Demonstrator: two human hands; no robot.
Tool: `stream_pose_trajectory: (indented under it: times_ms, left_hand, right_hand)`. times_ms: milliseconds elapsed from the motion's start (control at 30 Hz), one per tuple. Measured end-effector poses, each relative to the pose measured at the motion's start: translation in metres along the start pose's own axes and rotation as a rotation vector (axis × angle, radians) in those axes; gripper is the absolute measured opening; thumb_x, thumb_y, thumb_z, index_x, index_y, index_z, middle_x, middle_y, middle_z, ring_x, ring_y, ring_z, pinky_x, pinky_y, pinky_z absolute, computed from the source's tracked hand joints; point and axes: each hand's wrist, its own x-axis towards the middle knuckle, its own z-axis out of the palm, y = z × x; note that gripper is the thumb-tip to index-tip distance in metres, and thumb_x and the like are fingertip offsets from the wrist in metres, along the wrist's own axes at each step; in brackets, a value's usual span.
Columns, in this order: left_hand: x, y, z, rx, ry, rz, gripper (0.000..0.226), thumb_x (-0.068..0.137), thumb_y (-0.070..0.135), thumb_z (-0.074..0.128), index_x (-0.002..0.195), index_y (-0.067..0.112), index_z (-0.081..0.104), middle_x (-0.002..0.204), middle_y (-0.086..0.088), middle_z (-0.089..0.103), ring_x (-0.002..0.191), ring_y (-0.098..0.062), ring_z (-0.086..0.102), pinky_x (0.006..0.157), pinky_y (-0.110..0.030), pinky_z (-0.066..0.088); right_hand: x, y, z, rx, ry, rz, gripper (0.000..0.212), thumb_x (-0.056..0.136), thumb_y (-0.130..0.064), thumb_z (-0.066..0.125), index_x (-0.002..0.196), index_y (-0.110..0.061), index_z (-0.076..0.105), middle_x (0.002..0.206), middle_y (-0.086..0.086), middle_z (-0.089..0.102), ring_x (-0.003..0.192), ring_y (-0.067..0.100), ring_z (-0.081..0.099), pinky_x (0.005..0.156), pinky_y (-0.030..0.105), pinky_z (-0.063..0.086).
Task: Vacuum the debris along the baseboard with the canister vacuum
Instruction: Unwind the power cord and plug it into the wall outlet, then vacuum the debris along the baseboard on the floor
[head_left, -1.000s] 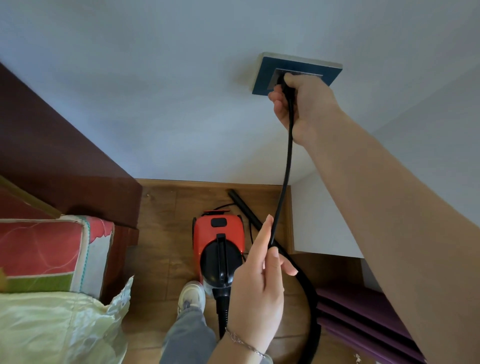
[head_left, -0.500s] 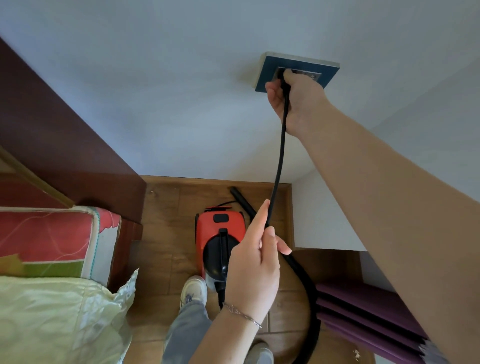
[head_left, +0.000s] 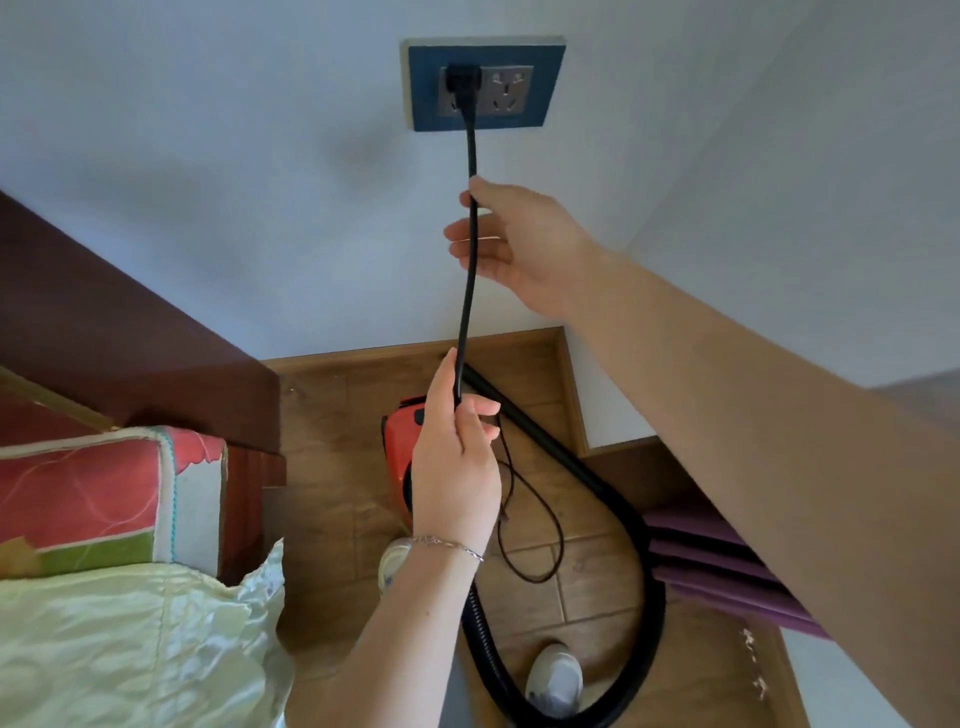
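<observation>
The black plug (head_left: 460, 83) sits in the left socket of a blue wall plate (head_left: 545, 88). Its black power cord (head_left: 470, 291) hangs straight down. My right hand (head_left: 524, 249) is below the plate with relaxed fingers, the fingertips just touching the cord. Lower down, my left hand (head_left: 457, 462) grips the cord between thumb and curled fingers. The red canister vacuum (head_left: 397, 452) stands on the wood floor behind my left hand, mostly hidden. Its black hose (head_left: 631, 525) loops to the right and back toward my feet. White debris bits (head_left: 753, 670) lie by the right baseboard.
A bed with a red patterned mattress (head_left: 83, 493), a pale quilt (head_left: 130, 649) and a dark wood headboard (head_left: 130, 353) fills the left. Purple mats (head_left: 727, 571) are stacked on the floor at right. A wooden baseboard (head_left: 571, 395) lines the walls. My shoe (head_left: 555, 675) stands inside the hose loop.
My right hand has let go of the plug and dropped down along the cord, leaving the plug seated in the socket. The view has tilted up and shifted right.
</observation>
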Motion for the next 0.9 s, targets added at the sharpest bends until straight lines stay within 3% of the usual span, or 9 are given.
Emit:
stream_pose_trajectory:
  times_ms: [100, 233, 333, 400, 467, 567, 700, 767, 900]
  left_hand:
    - [0.004, -0.009, 0.006, 0.038, 0.047, -0.031, 0.046, 0.1, 0.012, 0.032, 0.143, 0.026, 0.031, 0.103, 0.008, 0.064, 0.098, -0.008, 0.062, 0.065, 0.0, 0.045]
    - [0.005, -0.019, 0.011, 0.108, 0.092, -0.082, 0.046, 0.1, 0.013, 0.033, 0.144, 0.025, 0.032, 0.126, 0.004, 0.059, 0.095, -0.002, 0.059, 0.058, 0.006, 0.038]
    - [0.002, -0.036, 0.022, 0.148, 0.132, -0.102, 0.048, 0.098, 0.006, 0.028, 0.143, 0.023, 0.036, 0.13, 0.002, 0.055, 0.094, 0.001, 0.052, 0.06, 0.009, 0.032]
    - [0.0, -0.055, 0.031, 0.161, 0.125, -0.117, 0.048, 0.095, 0.002, 0.028, 0.139, 0.019, 0.04, 0.129, -0.001, 0.054, 0.099, -0.004, 0.057, 0.072, 0.002, 0.039]
    - [-0.001, -0.078, 0.04, 0.206, 0.081, -0.14, 0.047, 0.093, 0.002, 0.029, 0.134, 0.018, 0.044, 0.129, -0.003, 0.053, 0.113, -0.012, 0.055, 0.085, -0.015, 0.044]
    - [0.004, -0.116, 0.051, 0.335, 0.012, -0.189, 0.043, 0.093, 0.006, 0.033, 0.133, 0.016, 0.045, 0.128, 0.0, 0.054, 0.116, -0.011, 0.052, 0.091, -0.027, 0.045]
    - [0.014, -0.174, 0.064, 0.51, -0.104, -0.152, 0.022, 0.095, 0.011, 0.038, 0.108, 0.021, 0.053, 0.105, 0.002, 0.057, 0.084, -0.004, 0.05, 0.078, -0.023, 0.039]
    - [0.016, -0.2, 0.076, 0.573, -0.169, -0.114, 0.025, 0.097, 0.014, 0.041, 0.117, 0.018, 0.054, 0.107, 0.003, 0.057, 0.089, -0.006, 0.053, 0.08, -0.022, 0.038]
    - [0.027, -0.243, 0.099, 0.545, -0.16, -0.028, 0.039, 0.096, 0.018, 0.044, 0.135, 0.018, 0.045, 0.118, 0.007, 0.057, 0.111, -0.006, 0.053, 0.094, -0.024, 0.041]
  right_hand:
    - [-0.009, 0.014, -0.012, -0.084, -0.02, -0.027, 0.017, 0.096, -0.025, 0.051, 0.107, -0.012, 0.056, 0.089, 0.006, 0.064, 0.083, 0.018, 0.061, 0.08, 0.031, 0.053]
    - [-0.023, 0.038, -0.033, -0.164, -0.006, 0.009, 0.015, 0.097, -0.023, 0.051, 0.108, -0.014, 0.054, 0.087, 0.004, 0.063, 0.078, 0.017, 0.06, 0.071, 0.026, 0.052]
    - [-0.035, 0.071, -0.054, -0.292, 0.002, 0.075, 0.022, 0.097, -0.021, 0.05, 0.117, -0.013, 0.055, 0.089, 0.002, 0.064, 0.082, 0.015, 0.062, 0.077, 0.025, 0.053]
    - [-0.04, 0.099, -0.069, -0.399, 0.006, 0.097, 0.025, 0.097, -0.022, 0.049, 0.119, -0.013, 0.056, 0.091, 0.0, 0.065, 0.086, 0.014, 0.064, 0.083, 0.026, 0.053]
    - [-0.041, 0.133, -0.085, -0.467, 0.02, 0.106, 0.022, 0.096, -0.023, 0.048, 0.115, -0.017, 0.059, 0.093, -0.002, 0.067, 0.091, 0.013, 0.065, 0.089, 0.029, 0.052]
    - [-0.034, 0.188, -0.105, -0.519, 0.048, 0.156, 0.024, 0.096, -0.025, 0.046, 0.115, -0.021, 0.059, 0.097, -0.005, 0.068, 0.093, 0.01, 0.063, 0.09, 0.028, 0.05]
    - [-0.011, 0.274, -0.125, -0.515, 0.119, 0.225, 0.015, 0.093, -0.025, 0.048, 0.102, -0.026, 0.06, 0.098, 0.0, 0.07, 0.095, 0.017, 0.064, 0.089, 0.034, 0.051]
    - [0.004, 0.318, -0.136, -0.515, 0.17, 0.235, 0.012, 0.093, -0.026, 0.049, 0.099, -0.028, 0.059, 0.1, -0.001, 0.069, 0.097, 0.018, 0.064, 0.09, 0.035, 0.051]
    - [0.032, 0.389, -0.168, -0.622, 0.232, 0.263, 0.027, 0.095, -0.027, 0.049, 0.119, -0.02, 0.059, 0.117, 0.0, 0.062, 0.111, 0.017, 0.057, 0.092, 0.028, 0.044]
